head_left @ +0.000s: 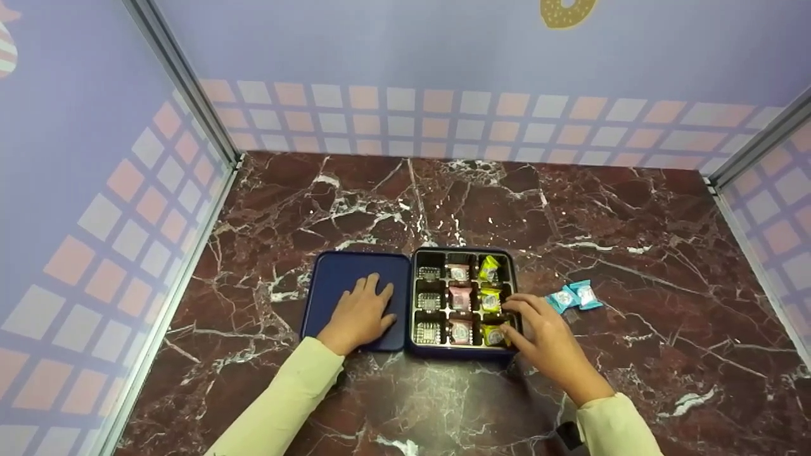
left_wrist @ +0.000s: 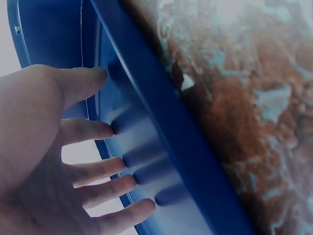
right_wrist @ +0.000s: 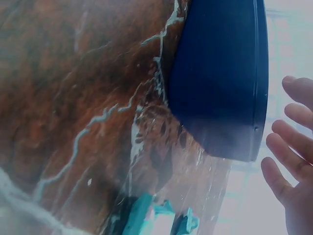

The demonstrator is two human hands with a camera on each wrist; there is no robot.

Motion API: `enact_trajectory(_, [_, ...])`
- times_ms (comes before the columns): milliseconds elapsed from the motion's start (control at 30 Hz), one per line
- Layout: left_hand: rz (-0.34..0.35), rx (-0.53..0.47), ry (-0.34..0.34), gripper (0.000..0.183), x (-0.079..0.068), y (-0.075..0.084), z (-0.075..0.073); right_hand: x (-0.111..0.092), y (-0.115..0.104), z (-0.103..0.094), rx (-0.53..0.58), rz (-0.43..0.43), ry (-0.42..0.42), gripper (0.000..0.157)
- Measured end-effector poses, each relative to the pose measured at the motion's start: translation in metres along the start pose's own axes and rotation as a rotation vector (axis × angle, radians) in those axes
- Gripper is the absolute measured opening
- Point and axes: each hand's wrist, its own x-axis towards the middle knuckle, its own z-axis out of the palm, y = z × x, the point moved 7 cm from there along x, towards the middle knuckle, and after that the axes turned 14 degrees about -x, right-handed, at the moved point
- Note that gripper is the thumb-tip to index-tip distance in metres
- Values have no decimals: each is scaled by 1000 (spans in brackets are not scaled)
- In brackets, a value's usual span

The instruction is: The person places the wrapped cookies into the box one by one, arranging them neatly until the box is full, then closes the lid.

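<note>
A dark blue box [head_left: 464,353] stands with its lid [head_left: 329,272] laid flat at its left. Its divided tray holds pink wrapped candies [head_left: 460,297] down the middle column and green wrapped candies [head_left: 489,269] down the right one. In the left column the bare ridged tray bottom [head_left: 429,301] shows. My left hand [head_left: 362,313] rests on the lid with spread fingers, also seen in the left wrist view. Over the box's right edge, beside the lower green candies, hovers my right hand [head_left: 548,339], fingers loosely bent. In the right wrist view nothing shows between its fingers.
Two blue wrapped candies [head_left: 573,296] lie together on the dark red marbled table [head_left: 633,253], right of the box. Printed panels [head_left: 443,63] enclose the table at the back, left and right. A small black object [head_left: 569,435] sits beside the right sleeve.
</note>
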Motion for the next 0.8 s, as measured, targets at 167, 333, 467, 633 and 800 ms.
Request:
enact_trajectory(167, [9,17,-5,60,0,-1,0,-9,10,-2,-10,29,2,32])
enact_trajectory(333, [11,40,-36,63,0,-2,0,-19,21,-3,-35,55,10,31])
enact_trajectory(467, [16,52,-50,64,-1,-3,1,-27,27,-4,-61,52,32,33])
enact_trajectory(633, [23,67,-61,65,0,-2,0,-35,34,-4,-85,45,54,35])
enact_trajectory(800, [40,73,-68,66,2,0,0,-44,41,-3,-110,72,29,36])
